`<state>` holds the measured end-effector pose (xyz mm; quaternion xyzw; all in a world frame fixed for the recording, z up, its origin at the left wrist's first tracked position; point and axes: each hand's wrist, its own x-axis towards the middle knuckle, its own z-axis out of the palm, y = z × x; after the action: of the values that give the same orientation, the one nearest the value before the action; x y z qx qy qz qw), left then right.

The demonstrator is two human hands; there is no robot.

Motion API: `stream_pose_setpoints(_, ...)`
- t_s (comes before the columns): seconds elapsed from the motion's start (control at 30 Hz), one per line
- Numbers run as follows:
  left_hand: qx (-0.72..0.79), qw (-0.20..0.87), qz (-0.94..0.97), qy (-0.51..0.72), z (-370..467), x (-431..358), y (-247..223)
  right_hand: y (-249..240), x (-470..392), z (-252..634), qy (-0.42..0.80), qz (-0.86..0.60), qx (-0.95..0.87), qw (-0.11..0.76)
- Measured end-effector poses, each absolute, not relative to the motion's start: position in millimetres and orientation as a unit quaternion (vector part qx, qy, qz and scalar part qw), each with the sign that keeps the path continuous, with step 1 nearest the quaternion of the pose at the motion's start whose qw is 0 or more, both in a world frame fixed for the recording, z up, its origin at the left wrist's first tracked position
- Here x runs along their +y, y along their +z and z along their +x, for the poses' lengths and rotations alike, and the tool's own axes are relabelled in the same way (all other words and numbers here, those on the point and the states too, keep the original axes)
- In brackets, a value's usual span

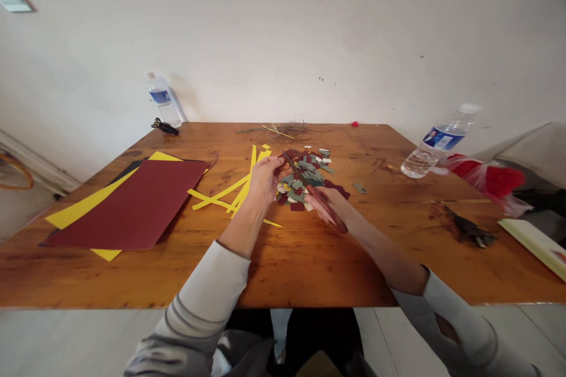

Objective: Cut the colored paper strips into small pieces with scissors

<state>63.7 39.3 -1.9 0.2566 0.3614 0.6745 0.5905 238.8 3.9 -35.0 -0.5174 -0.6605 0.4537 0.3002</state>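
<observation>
On my left, a maroon sheet (141, 206) lies over yellow sheets (88, 202). Yellow strips (241, 197) cross beside the left hand (263, 179); I see its fingers bent together, but cannot tell what they grip. Small paper pieces (315, 173) lie heaped at centre, under the long reddish-brown tool (316, 194) that my right hand (329, 200) grasps. Farther right I see a bottle (442, 138).

The single view looks from the wearer's head, forward and steeply down over a wooden table (305, 268) toward the white wall (336, 29) behind it. It sits close above the near edge, with the left hand (264, 175) and right hand (329, 205) near mid-frame.
</observation>
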Motion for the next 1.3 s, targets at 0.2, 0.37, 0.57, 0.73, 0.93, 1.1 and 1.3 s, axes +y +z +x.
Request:
stream_pose_setpoints(0.2, 0.367, 0.592, 0.250, 0.673, 65.1, 37.8, -0.7, -30.4, 3.8, 233.2, 0.516, -0.537, -0.603, 0.285)
stream_pose_setpoints(0.37, 0.373, 0.592, 0.243, 0.672, 65.5, 36.7, 1.1, -29.4, 2.7, 231.1, 0.523, -0.539, -0.590, 0.296)
stream_pose_setpoints(0.57, 0.372, 0.590, 0.247, 0.672, 65.9, 36.0, 2.2, -30.8, 4.1, 233.6, 0.532, -0.537, -0.589, 0.286)
stream_pose_setpoints(0.73, 0.372, 0.589, 0.244, 0.675, 66.4, 35.5, 2.2, -27.0, 1.2, 231.8, 0.521, -0.537, -0.598, 0.285)
stream_pose_setpoints(0.93, 0.374, 0.589, 0.244, 0.673, 66.5, 35.5, 2.3, -28.3, -3.0, 229.6, 0.512, -0.540, -0.598, 0.298)
stream_pose_setpoints(1.1, 0.379, 0.587, 0.239, 0.674, 67.2, 35.0, 3.7, -31.3, -3.0, 231.2, 0.516, -0.528, -0.603, 0.301)
stream_pose_setpoints(1.3, 0.386, 0.582, 0.234, 0.676, 66.8, 35.8, 2.2, -29.9, -3.2, 230.3, 0.523, -0.537, -0.587, 0.306)
